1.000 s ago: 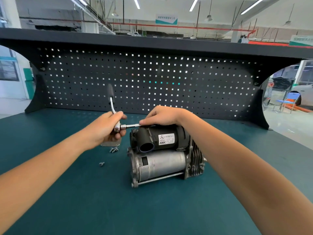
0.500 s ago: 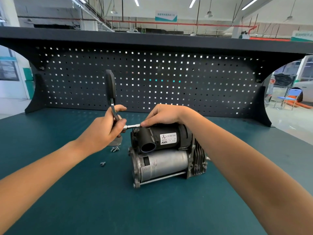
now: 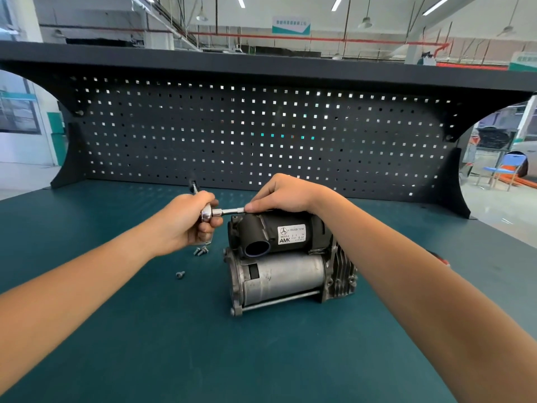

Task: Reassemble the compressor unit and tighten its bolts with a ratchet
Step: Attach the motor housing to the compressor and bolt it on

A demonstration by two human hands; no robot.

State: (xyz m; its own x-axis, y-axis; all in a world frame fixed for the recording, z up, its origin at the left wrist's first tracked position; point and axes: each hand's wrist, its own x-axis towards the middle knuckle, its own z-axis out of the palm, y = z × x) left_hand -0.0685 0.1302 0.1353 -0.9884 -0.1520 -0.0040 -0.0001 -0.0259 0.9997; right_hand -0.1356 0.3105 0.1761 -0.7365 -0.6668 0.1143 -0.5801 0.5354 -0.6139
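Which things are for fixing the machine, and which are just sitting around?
For the job: compressor unit; ratchet, gripped by the left hand; extension bar, pinched by the right hand; loose bolts on the bench.
Just there: pegboard; blue chair far off to the right.

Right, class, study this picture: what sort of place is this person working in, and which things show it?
Most likely a vehicle repair or training workshop: a teal workbench backed by a black pegboard, a compressor unit being worked on with a ratchet, and high strip lights.
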